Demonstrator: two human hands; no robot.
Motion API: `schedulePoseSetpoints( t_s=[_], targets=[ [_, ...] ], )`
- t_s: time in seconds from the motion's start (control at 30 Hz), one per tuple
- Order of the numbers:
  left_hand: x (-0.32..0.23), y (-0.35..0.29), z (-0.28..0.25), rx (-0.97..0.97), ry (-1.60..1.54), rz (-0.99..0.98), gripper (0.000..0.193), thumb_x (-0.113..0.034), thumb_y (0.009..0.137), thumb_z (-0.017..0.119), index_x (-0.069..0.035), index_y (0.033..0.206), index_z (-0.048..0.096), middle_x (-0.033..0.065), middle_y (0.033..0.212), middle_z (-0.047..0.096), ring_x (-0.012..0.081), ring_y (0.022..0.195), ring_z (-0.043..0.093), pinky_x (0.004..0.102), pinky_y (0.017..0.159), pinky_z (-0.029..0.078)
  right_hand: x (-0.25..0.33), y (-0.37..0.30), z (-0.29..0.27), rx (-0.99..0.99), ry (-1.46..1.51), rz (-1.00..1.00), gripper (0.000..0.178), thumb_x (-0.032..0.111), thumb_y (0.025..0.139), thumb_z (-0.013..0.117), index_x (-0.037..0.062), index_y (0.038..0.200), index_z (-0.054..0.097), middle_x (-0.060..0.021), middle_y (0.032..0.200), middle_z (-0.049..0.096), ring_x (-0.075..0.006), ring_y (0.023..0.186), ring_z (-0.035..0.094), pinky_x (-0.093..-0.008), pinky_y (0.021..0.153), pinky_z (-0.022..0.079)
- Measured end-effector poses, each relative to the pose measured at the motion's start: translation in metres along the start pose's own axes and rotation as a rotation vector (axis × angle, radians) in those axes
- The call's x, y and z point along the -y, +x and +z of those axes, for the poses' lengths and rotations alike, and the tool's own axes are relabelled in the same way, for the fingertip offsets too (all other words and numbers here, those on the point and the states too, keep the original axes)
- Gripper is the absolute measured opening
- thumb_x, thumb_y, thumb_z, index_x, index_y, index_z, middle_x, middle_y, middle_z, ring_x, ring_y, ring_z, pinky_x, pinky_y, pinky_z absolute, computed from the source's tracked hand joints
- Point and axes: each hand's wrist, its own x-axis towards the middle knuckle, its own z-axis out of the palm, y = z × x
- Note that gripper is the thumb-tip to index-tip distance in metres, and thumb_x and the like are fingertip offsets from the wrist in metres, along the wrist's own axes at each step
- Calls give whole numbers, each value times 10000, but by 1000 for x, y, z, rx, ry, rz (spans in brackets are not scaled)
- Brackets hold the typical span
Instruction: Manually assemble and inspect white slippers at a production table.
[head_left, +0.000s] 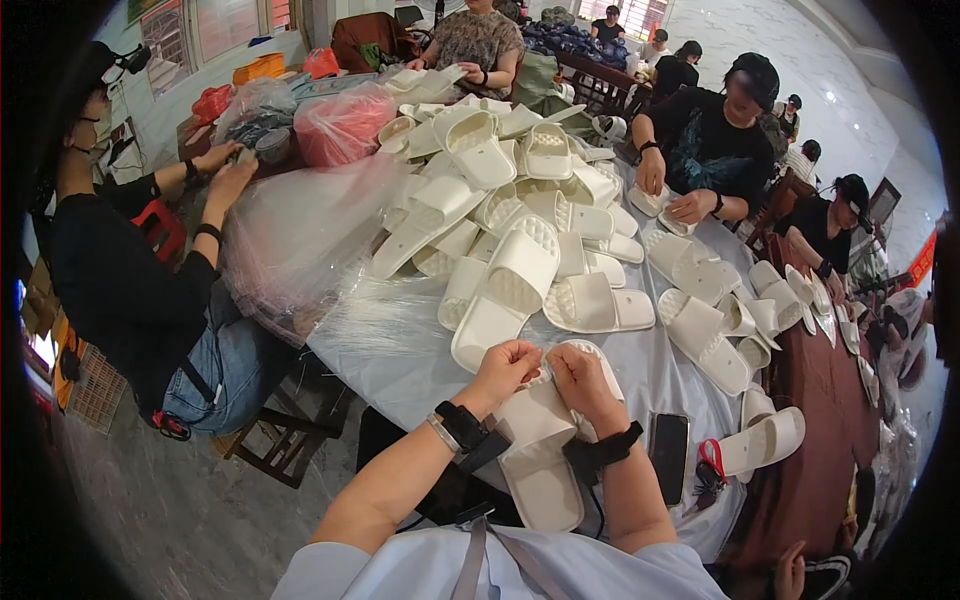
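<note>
Over a pair of cream slide slippers [541,465] at the table's near edge, my left hand [507,369] and my right hand [584,384] are held close together. Both have their fingers pinched closed. Anything between the fingertips is too small or hidden to make out. Wide black straps circle both wrists. My hands partly cover the slippers, whose upper straps show below them. Just beyond my left hand lies another cream slide slipper [508,285], at the front of a large heap of similar ones.
A dark phone [669,458] lies right of my right forearm, beside a red-and-black cord [711,465] and a slipper [765,440]. Clear plastic sheeting [300,225] and a pink bag [345,125] cover the table's left side. Several people work around it, one [705,150] handling slippers.
</note>
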Motion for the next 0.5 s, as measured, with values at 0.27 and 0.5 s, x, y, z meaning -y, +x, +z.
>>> schedulePoseSetpoints(
  t_s=[0.27, 0.5],
  targets=[
    [-4, -3, 1, 6, 42, -32, 150, -205, 936, 642, -57, 951, 623, -13, 782, 630, 41, 671, 578, 181, 604, 489, 3, -1, 0, 27, -4, 4, 93, 64, 887, 555, -18, 882, 597, -220, 796, 596, -398, 744, 590, -400, 652, 475],
    [-1, -2, 11, -24, 53, 29, 152, -171, 950, 614, -23, 919, 630, -16, 739, 614, 39, 630, 539, 186, 565, 444, 3, -5, 4, -54, 10, -11, 84, 41, 883, 526, -15, 833, 564, -219, 779, 568, -400, 742, 577, -411, 647, 463]
  ],
)
